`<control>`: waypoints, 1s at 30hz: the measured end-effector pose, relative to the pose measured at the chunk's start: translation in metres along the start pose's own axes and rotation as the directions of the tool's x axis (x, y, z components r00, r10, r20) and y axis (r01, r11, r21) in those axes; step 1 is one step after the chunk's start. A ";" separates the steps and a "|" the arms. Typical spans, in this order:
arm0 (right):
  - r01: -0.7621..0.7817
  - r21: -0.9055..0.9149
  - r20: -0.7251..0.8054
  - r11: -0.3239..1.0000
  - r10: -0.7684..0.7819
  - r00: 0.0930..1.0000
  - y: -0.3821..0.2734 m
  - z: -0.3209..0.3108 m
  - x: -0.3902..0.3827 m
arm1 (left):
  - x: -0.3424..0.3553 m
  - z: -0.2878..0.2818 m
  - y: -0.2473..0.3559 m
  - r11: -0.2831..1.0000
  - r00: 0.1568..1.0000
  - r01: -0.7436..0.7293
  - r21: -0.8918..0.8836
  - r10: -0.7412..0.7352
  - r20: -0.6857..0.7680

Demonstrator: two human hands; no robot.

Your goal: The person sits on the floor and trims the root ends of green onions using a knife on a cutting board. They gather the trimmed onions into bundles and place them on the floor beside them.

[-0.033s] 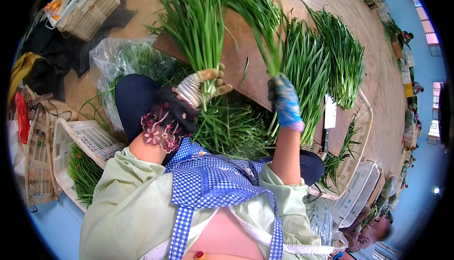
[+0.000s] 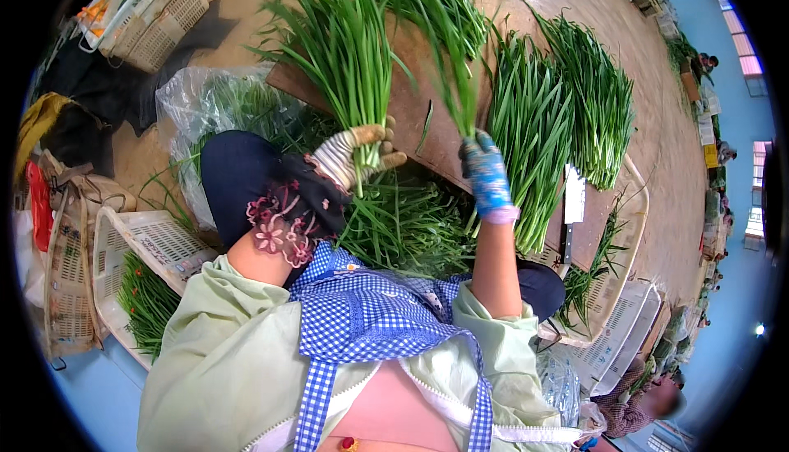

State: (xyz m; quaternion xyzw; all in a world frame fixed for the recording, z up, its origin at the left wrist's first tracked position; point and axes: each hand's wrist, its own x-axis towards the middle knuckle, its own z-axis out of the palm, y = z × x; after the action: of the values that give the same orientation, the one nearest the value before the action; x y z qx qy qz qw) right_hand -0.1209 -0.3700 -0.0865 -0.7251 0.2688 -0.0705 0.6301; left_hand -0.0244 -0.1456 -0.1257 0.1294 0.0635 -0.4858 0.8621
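My left hand [image 2: 355,154], in a striped work glove, is closed round the pale lower stems of a thick bundle of garlic chives [image 2: 345,57]. Its long green leaves fan out upward. To the right, my right hand [image 2: 486,174], in a blue patterned glove, grips a thinner bunch of garlic chives [image 2: 462,94] by one end; this bunch is blurred. Beyond both hands is a brown board [image 2: 411,57], with a chive pile [image 2: 448,0] at its far side. Two more laid-out piles, a nearer one [image 2: 530,123] and a farther one [image 2: 592,90], rest to the right.
A cleaver [image 2: 571,205] lies on the board's right part, beside a cream crate [image 2: 633,255]. Loose chives [image 2: 403,222] heap up between my knees. A clear plastic bag [image 2: 193,115] of greens sits left, above a white crate [image 2: 140,230]. A person [image 2: 641,403] sits at lower right.
My right hand has shifted slightly left, and its thin bunch has swung left toward the larger bundle. The left hand's bundle tilts a little differently; its grip stays.
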 end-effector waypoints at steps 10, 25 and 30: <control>0.163 -0.836 0.174 0.524 -0.029 0.984 -0.009 0.095 -0.043 | 0.000 0.018 -0.030 0.969 0.878 0.182 0.170 -0.082 -0.472; 0.776 -0.491 0.705 0.395 -0.343 0.621 0.049 0.088 -0.053 | -0.005 0.023 0.007 0.982 0.987 -0.075 -0.175 0.097 0.125; 0.843 -0.404 0.843 0.355 -0.212 0.494 0.124 0.082 -0.116 | -0.001 0.029 0.015 0.969 0.980 -0.053 -0.242 0.097 0.176</control>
State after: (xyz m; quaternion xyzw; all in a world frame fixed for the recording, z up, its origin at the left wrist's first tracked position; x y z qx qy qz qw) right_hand -0.2199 -0.2500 -0.1932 -0.9378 -0.2514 0.1010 0.2172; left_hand -0.0124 -0.1460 -0.0955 -0.0177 0.0345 -0.4518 0.8913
